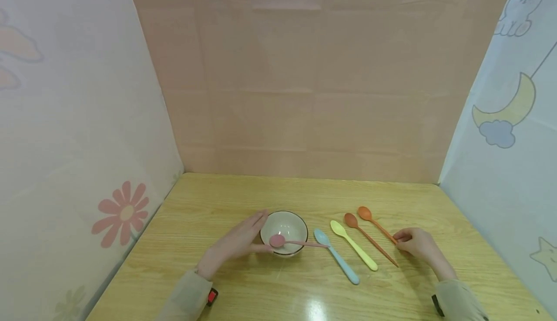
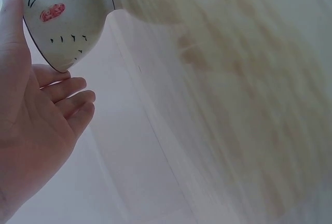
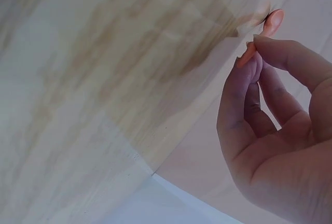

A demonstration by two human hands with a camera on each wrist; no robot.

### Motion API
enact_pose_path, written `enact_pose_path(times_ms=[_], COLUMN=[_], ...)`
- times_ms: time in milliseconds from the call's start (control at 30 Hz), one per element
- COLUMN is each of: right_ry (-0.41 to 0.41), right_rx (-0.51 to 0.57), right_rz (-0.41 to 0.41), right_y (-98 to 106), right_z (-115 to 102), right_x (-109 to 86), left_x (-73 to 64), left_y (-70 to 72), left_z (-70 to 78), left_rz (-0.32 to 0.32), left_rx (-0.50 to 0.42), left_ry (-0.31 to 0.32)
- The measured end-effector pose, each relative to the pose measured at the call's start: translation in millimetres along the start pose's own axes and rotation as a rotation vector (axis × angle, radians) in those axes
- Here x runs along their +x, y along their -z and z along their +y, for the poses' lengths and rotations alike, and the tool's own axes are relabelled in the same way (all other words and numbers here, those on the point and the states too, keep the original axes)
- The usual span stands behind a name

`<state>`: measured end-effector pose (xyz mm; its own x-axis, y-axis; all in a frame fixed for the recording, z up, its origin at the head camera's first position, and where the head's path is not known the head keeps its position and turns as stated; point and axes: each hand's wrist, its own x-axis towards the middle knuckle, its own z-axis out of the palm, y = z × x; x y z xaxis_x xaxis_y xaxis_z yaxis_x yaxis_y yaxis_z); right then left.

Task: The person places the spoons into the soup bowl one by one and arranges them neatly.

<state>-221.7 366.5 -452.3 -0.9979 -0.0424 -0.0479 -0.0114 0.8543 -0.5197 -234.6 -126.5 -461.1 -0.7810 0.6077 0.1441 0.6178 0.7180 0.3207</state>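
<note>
Clearly both hands grip something: left hand (image 1: 237,240) a pale bowl (image 1: 285,221), right hand (image 1: 417,242) a bright orange spoon (image 1: 380,227).

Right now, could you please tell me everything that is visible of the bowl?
The bowl is pale, glossy like ceramic, with a dark rim; its outside shows green leaves, a red patch and small dark marks. It stands upright on the table. The left hand holds its side; a pink spoon lies across it, handle extending past the rim.
</note>
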Motion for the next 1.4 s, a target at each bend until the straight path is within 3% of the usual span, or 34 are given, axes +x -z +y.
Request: enact_pose_path(times_ms=[967, 1400], right_ry=[0.021, 0.044], right_rx=[-0.008, -0.003], right_rz=[0.015, 0.012], right_y=[4, 12], right_z=[0, -9], right_x=[-2.5, -3.0], left_x=[1.0, 0.7], left_y=[-1.1, -0.2], left_z=[-1.4, -1.0], left_rz=[-0.011, -0.011], left_rx=[-0.005, -0.005], left_ry=[0.006, 0.004])
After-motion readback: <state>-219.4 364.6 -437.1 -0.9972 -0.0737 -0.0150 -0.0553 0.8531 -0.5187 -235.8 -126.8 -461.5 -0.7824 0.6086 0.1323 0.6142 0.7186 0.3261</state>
